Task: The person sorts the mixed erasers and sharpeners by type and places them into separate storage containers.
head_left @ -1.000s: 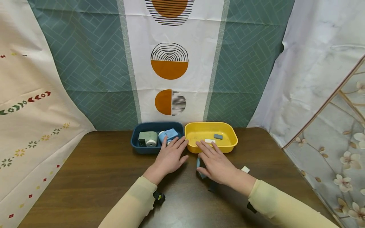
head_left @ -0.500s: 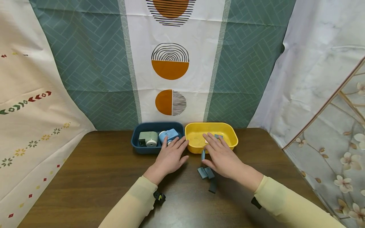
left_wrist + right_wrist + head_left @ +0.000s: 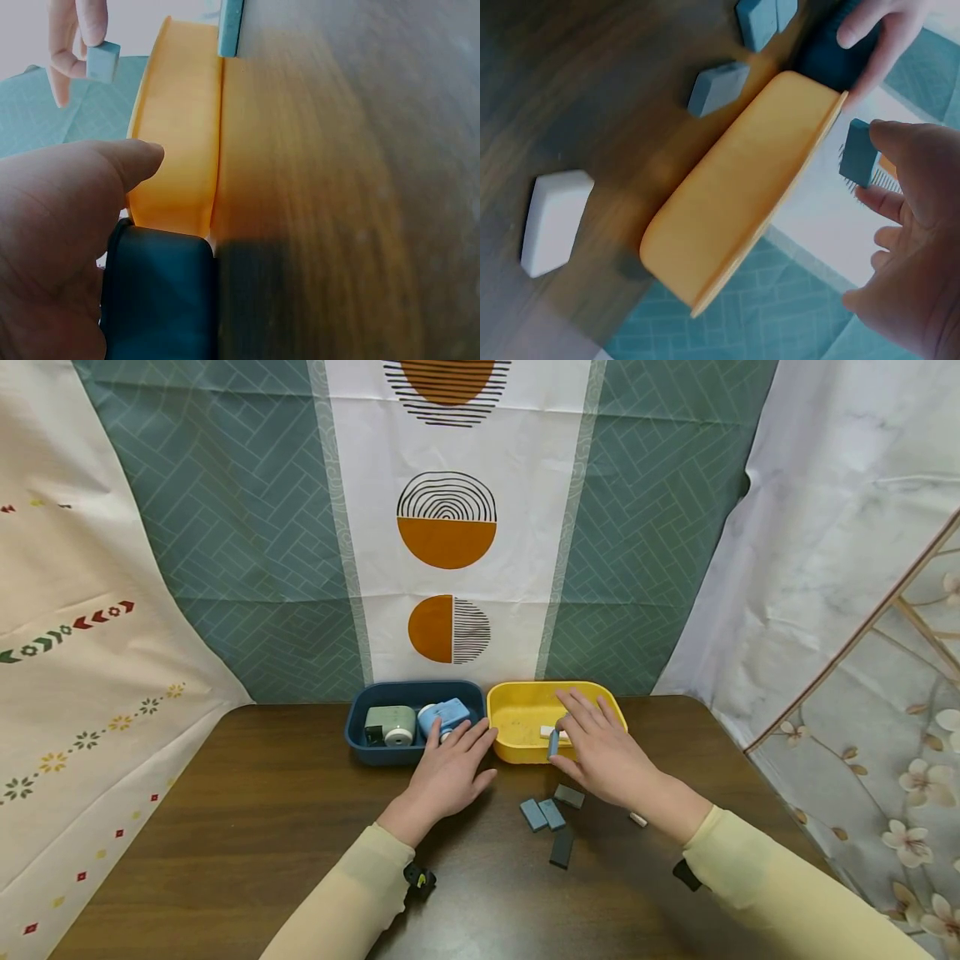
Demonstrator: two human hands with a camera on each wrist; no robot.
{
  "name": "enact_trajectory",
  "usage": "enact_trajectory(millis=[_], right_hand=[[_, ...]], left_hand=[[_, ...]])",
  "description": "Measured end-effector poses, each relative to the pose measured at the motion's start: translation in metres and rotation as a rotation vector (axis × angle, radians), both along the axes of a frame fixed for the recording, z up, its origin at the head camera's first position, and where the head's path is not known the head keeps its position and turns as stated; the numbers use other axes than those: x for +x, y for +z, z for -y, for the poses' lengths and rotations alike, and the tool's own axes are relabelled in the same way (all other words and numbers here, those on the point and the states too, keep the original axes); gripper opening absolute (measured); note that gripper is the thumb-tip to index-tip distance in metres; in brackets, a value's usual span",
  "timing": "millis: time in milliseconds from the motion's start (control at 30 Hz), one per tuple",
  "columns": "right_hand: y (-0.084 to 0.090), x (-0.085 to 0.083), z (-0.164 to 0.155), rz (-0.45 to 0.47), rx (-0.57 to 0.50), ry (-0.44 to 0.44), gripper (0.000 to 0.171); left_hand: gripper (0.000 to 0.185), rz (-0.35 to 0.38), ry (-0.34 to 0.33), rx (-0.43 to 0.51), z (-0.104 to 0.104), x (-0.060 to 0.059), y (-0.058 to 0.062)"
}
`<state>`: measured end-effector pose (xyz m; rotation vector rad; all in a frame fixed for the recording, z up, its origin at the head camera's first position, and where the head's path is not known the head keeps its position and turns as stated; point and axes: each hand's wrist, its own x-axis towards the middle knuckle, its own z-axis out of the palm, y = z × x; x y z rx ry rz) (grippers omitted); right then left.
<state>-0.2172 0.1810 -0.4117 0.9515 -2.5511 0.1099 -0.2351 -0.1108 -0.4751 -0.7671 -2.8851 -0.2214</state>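
- Right hand (image 3: 607, 760) pinches a blue eraser (image 3: 553, 742), apparently upright, just over the yellow tray's (image 3: 517, 752) near rim.
- Left hand (image 3: 448, 768) lies flat and relaxed on the desk (image 3: 225, 810), touching the blue tray (image 3: 360, 750).

Small blue-grey eraser (image 3: 553, 742) stands upright, pinched in the right hand (image 3: 607, 758) above the yellow tray (image 3: 517, 748).

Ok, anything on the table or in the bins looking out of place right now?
Nothing damaged or spilled. Loose erasers lie scattered on the table outside the yellow bin, plus a white eraser apart by the right wrist. The right hand holds a blue eraser over the bin.
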Motion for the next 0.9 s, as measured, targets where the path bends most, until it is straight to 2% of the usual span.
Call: enact_trajectory(millis=[167,400,900], right_hand=[[0.002,-0.007,-0.01,0.001,-0.008,-0.022,0.044],[0.003,-0.018,-0.021,0.073,0.003,-0.117,0.047],[0.006,-0.043,-0.047,0.214,-0.02,-0.247,0.045]], left_hand=[[0.073,0.004,-0.006,0.01,0.0,0.0,0.0],[0.073,-0.003,-0.007,0.011,0.0,-0.001,-0.001],[0.073,-0.015,-0.005,0.001,0.0,-0.001,-0.001]])
